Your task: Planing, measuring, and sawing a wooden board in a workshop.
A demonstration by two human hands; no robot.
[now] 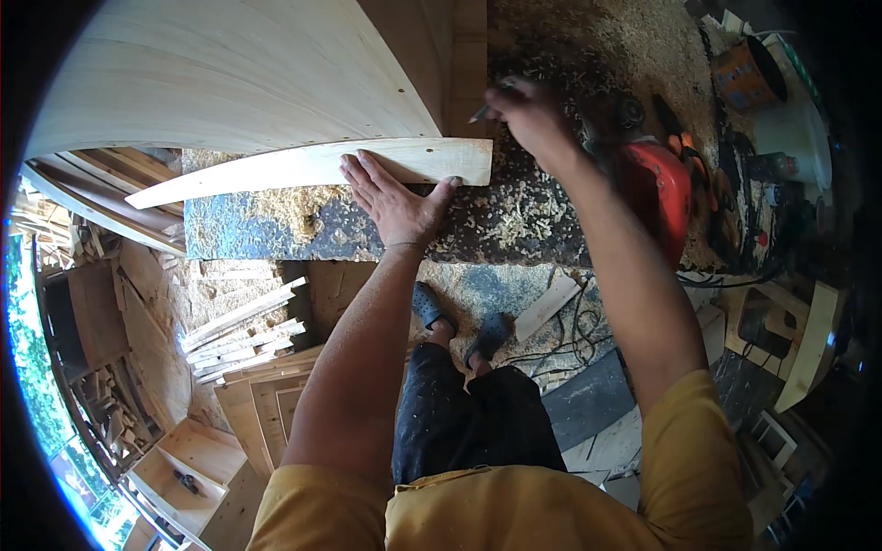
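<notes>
Head view: both bare hands and the desk (pixel 216 220) are visible; entries run left to right.
Tapered end: the pale wooden strip (pixel 276 168) narrows leftward, and its tip projects past the edge of the desk. Judgement: this end lacks support, so place no weight on it.
Panel edge: the strip lies along the near edge of a large wooden panel (pixel 230 73). Contact along the full length cannot be confirmed; inspect for gaps.
Shavings: loose wood shavings (pixel 299 213) litter the desk beside the strip. Clear any from beneath it, since debris could tilt the piece.
Left hand: the left hand (pixel 397 202) rests on the strip's wider part, fingers extended and moderately spread, thumb out toward the square end. It bears from above without gripping around. Apply even downward pressure to prevent slip.
Pencil: the pencil (pixel 479 114) is near the square end, beyond the far edge and apart from the strip. Judgement: a constant, shallow angle gives a consistent line.
Right hand: the right hand (pixel 533 115) is blurred; its fingers appear closed around the pencil, but the exact grip cannot be told.
Red tool: a red tool (pixel 669 197) sits beside the right forearm. Allow elbow clearance.
</notes>
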